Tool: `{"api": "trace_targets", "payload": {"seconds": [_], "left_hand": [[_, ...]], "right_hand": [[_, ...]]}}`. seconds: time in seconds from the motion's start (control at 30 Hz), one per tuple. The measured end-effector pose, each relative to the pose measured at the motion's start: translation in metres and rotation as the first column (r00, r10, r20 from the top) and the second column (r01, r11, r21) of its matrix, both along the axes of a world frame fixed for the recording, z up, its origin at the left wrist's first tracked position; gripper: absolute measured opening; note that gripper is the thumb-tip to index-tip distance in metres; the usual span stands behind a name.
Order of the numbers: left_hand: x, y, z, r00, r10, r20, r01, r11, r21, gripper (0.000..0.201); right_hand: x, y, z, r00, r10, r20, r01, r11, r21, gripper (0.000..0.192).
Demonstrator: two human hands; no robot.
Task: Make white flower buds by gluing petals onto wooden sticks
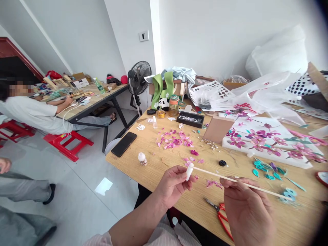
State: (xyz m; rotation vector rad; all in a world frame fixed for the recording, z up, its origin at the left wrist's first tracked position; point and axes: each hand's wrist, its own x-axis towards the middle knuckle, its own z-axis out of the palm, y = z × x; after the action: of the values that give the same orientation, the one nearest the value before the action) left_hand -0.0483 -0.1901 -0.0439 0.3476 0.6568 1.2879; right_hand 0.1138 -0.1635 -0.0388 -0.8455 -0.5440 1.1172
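Observation:
My left hand pinches a small white cylinder-shaped piece between thumb and fingers. A long thin pale stick is held in my right hand, its far end meeting the top of the white piece; whether it goes in or only touches, I cannot tell. Below my hands lie pliers with red handles, partly hidden by my right hand. Pink petals are scattered beyond my left hand. A small white bottle stands to the left, and a black round item lies past the stick.
A phone rests by the table's left edge. Finished-looking pink flowers lie on a white foam board at right, near teal petals. Behind stand a brown block, a jar and a fan. Another person sits at the left table.

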Motion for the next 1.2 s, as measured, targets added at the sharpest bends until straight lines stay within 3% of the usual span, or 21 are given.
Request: {"api": "trace_targets", "payload": {"seconds": [0.9, 1.2], "left_hand": [[0.0026, -0.0031, 0.0007, 0.999, 0.003, -0.034, -0.002, 1.000, 0.004, 0.032], [0.0054, -0.0024, 0.0020, 1.000, 0.018, 0.018, -0.017, 1.000, -0.013, 0.029]], "right_hand": [[0.0009, -0.0008, 0.0025, 0.999, -0.045, -0.004, 0.046, 0.997, 0.058, 0.015], [-0.0017, -0.0038, 0.0028, 0.999, -0.038, -0.003, 0.038, 0.999, -0.001, 0.016]]}}
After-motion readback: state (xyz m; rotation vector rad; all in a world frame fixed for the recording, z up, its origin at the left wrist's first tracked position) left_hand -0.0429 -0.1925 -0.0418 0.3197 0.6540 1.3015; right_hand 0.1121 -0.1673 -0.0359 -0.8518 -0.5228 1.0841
